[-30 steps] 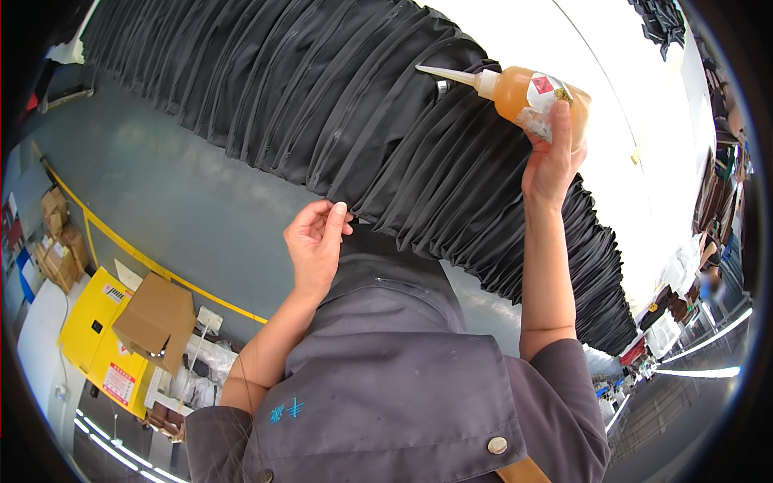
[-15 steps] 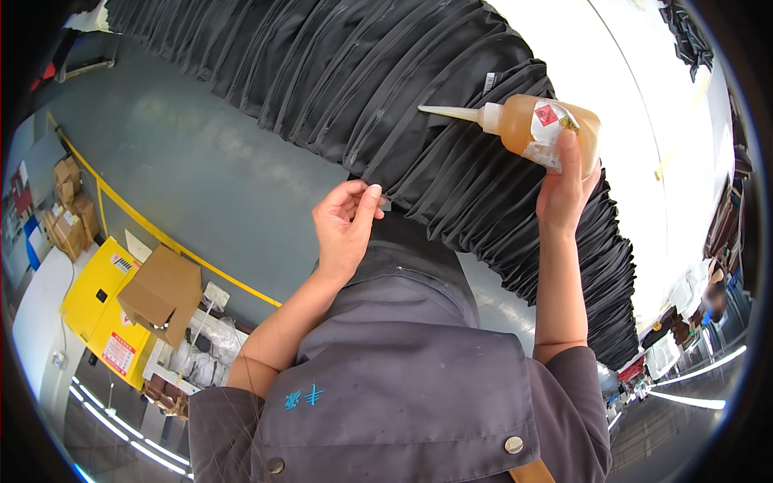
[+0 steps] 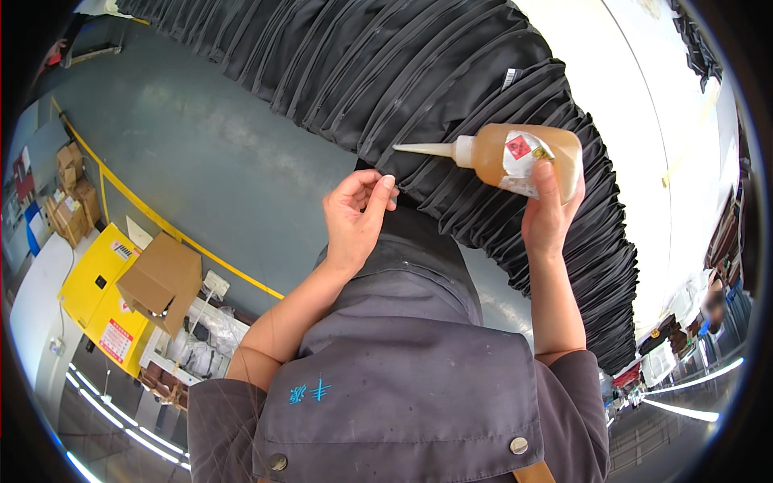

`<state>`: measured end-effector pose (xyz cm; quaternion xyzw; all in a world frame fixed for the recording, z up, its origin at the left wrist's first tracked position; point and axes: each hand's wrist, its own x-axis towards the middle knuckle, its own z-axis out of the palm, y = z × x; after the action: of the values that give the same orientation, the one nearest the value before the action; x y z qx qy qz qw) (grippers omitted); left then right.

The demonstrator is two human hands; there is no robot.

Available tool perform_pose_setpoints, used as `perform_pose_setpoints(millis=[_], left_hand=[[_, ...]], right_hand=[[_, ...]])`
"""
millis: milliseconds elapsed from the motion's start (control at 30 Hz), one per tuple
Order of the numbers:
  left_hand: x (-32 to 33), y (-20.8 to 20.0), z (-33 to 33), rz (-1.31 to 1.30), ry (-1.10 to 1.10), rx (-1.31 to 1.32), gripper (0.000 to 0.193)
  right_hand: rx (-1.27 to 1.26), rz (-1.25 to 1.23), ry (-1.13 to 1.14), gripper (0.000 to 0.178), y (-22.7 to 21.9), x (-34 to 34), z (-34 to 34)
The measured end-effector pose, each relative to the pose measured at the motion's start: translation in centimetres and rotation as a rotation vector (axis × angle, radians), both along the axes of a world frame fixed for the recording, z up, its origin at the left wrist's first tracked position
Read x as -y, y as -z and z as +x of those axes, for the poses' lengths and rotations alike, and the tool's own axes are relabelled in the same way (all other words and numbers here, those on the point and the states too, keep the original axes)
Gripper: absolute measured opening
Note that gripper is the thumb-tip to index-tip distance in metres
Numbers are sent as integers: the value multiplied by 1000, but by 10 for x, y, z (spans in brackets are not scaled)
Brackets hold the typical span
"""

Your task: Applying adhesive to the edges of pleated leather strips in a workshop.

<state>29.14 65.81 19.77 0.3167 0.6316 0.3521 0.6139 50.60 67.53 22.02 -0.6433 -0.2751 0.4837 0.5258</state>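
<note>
A long row of pleated or overlapping black fabric pieces point(image 3: 354, 72) lies across the edge of a white surface in front of me. My left hand point(image 3: 354, 216) is at the near edge of the row, thumb and fingers pinched on the edge of the black fabric; the fingertips partly hide the grip. My right hand point(image 3: 550, 213) is wrapped round a squeeze bottle point(image 3: 493, 157) of amber liquid, tipped on its side above the fabric. Its long pale nozzle point(image 3: 427, 149) points left, the tip just above my left fingertips. A small white barcode label point(image 3: 510, 78) lies on the fabric.
The white work surface point(image 3: 620, 97) stretches along the right. On the left are a grey floor point(image 3: 193, 121) with a yellow line point(image 3: 153, 213), a yellow cabinet point(image 3: 101, 290), an open cardboard box point(image 3: 161, 282) and stacked cartons point(image 3: 68, 213).
My right hand has brought the bottle left and nearer to me, so the nozzle tip is closer to my left hand. The left hand has shifted slightly right, still pinched.
</note>
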Motion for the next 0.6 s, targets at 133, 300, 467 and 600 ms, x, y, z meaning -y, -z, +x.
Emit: perform_pose_setpoints(millis=[133, 300, 467, 600], left_hand=[[1, 2, 0, 6, 23, 10, 11], [8, 3, -2, -2, -3, 64, 9], [14, -3, 3, 1, 112, 11, 9], [19, -1, 7, 1, 117, 44, 10]], right_hand=[[-81, -35, -44, 40, -2, 6, -5], [-845, 25, 332, 46, -5, 0, 31], [-1096, 358, 333, 41, 2, -9, 90], [-267, 212, 533, 44, -3, -10, 101]])
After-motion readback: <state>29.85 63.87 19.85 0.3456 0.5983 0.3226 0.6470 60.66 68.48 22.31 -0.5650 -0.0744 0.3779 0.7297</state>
